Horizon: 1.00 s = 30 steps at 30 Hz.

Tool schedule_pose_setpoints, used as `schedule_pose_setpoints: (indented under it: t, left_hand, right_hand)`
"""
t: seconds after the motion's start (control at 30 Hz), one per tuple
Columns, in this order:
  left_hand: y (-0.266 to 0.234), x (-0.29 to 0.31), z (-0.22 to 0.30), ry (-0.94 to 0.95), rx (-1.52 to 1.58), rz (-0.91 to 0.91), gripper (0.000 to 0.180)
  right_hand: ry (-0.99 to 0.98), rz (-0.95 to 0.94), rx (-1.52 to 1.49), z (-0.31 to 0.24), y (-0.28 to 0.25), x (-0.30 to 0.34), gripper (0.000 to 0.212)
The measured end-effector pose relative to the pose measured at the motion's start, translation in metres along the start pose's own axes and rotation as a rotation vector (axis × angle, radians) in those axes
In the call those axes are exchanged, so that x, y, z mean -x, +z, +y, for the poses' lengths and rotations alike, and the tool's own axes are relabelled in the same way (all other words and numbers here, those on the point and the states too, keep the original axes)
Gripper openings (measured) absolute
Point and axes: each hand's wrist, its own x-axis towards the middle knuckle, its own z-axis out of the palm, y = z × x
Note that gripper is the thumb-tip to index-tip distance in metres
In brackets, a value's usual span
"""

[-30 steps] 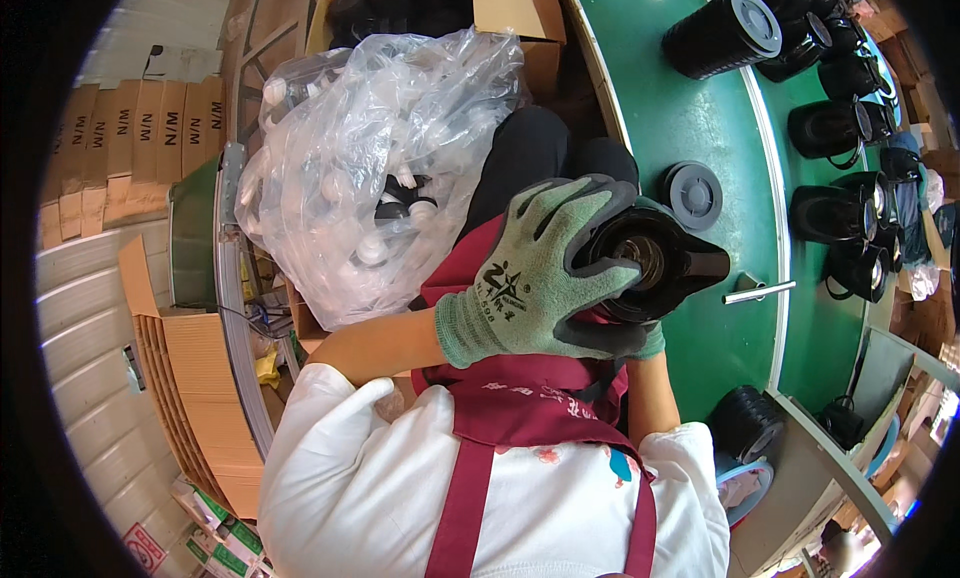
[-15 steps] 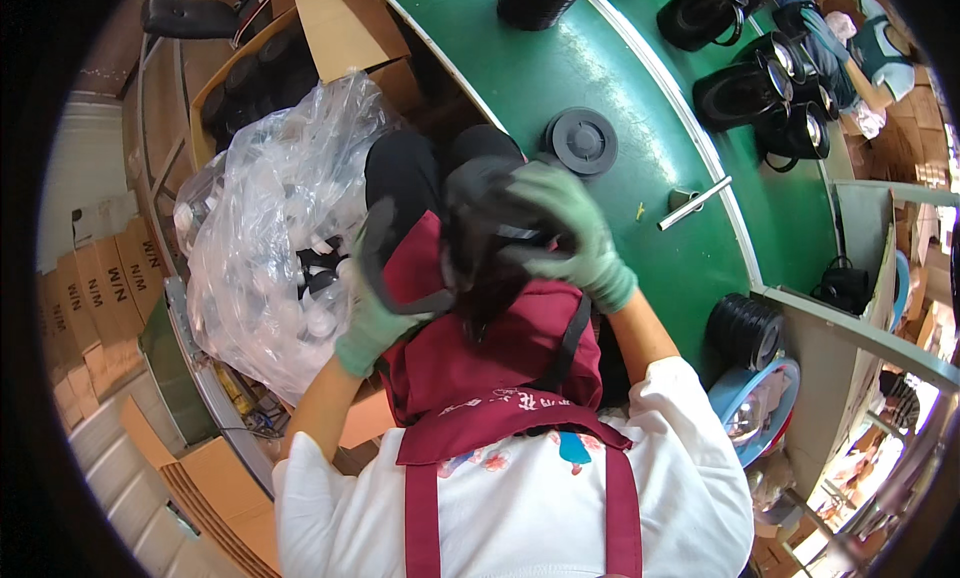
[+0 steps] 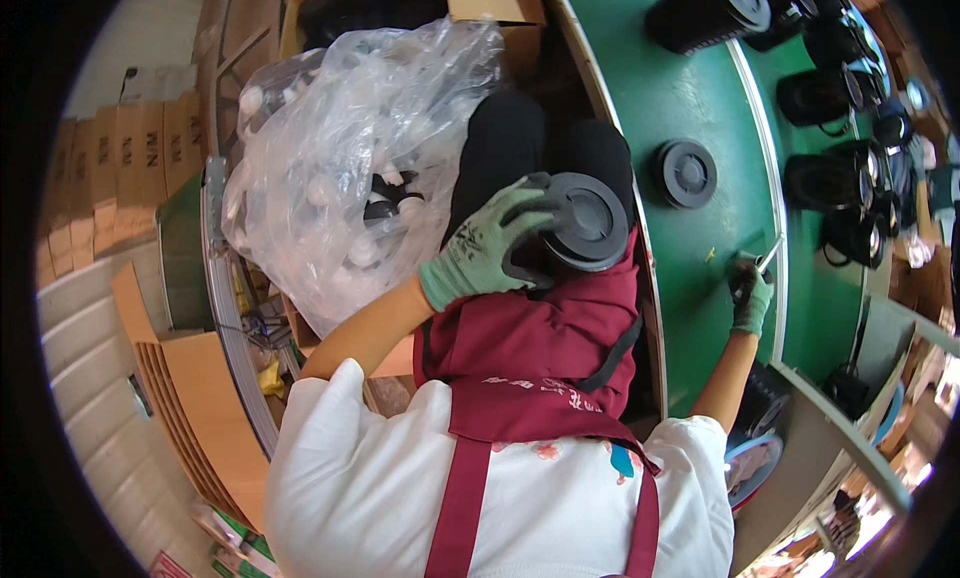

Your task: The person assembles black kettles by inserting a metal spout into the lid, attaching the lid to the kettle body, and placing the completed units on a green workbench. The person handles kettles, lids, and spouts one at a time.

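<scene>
In my gloved left hand (image 3: 500, 236) is a black lidded cup (image 3: 588, 221), held over my lap with its round top facing up. My fingers wrap its left side; most of the cup's body is hidden below the top. Out to the right, my gloved right hand (image 3: 750, 296) closes around a thin white rod (image 3: 771, 252) above the green table (image 3: 690, 278). The rod's upper end sticks out past the fingers, and its lower part is hidden. A loose round black lid (image 3: 686, 173) lies flat on the table between the two hands.
A transparent plastic bag (image 3: 330, 178) of white and black pieces fills the left side. Beyond the loose lid stands a black lidded tumbler (image 3: 710, 13). Several black mugs (image 3: 825, 183) line the table's far right. Flattened cardboard boxes (image 3: 215, 408) lean at lower left.
Both hands were at the dark cup over my lap. My right hand has left it for the table and taken the white rod, now tilted more upright. The view has shifted.
</scene>
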Motion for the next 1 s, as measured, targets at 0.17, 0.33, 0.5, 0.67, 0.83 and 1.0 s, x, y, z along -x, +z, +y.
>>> schedule_pose_setpoints:
  t: [0.17, 0.33, 0.5, 0.67, 0.83, 1.0]
  left_hand:
    - [-0.024, 0.004, 0.002, -0.085, 0.15, 0.015, 0.071]
    - [-0.012, 0.002, 0.013, -0.179, 0.045, 0.192, 0.071]
    - [-0.035, -0.022, 0.022, 0.028, -0.453, 0.421, 0.072]
    - [-0.049, -0.085, -0.006, -0.056, -0.26, -0.162, 0.032]
    - [-0.024, -0.076, 0.019, -0.166, -0.414, -0.162, 0.026]
    - [-0.033, -0.08, -0.017, -0.01, -0.227, -0.154, 0.025]
  right_hand:
    - [-0.271, -0.22, 0.027, -0.138, 0.131, 0.137, 0.044]
    - [-0.308, -0.942, 0.241, -0.212, 0.226, 0.164, 0.057]
    - [-0.733, -1.043, 0.747, -0.25, 0.259, 0.187, 0.058]
    - [-0.829, -0.936, 0.943, -0.247, 0.259, 0.219, 0.067]
    - [-0.867, -1.018, 0.776, -0.236, 0.249, 0.181, 0.06]
    - [-1.064, -0.875, 0.787, -0.216, 0.252, 0.207, 0.071]
